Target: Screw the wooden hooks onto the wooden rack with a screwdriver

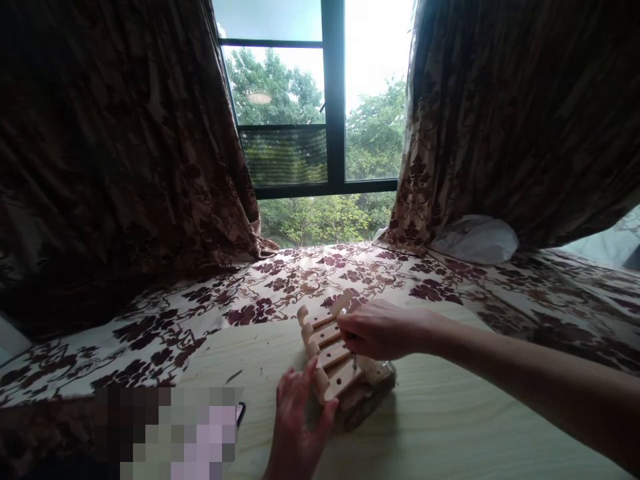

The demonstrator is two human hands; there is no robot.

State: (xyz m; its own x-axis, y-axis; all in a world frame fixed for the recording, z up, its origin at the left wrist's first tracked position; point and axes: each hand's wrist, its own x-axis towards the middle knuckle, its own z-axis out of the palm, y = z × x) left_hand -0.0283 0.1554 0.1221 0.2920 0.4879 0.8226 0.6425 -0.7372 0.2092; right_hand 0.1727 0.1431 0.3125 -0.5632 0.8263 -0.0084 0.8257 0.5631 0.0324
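A small pale wooden slatted frame (329, 357) with round holes in its slats and scalloped side pieces sits on the board, tilted. My left hand (299, 413) grips its near left side, with the thumb at the near corner and fingers along the scalloped edge. Above the right side of the slats, my right hand (373, 330) is closed round a thin metal-shafted screwdriver (355, 362), its tip down at a slat near the front. The handle is hidden in my fist. Under the frame's right side lies a brownish bundle that looks wrapped in clear plastic (373, 400).
The pale wooden board (450, 413) lies on a floral cloth (320, 273). A small dark sliver (234, 376) and some specks are left of the frame. A white plastic bag (475, 239) rests by the right curtain (420, 167). A pixelated patch covers the lower left.
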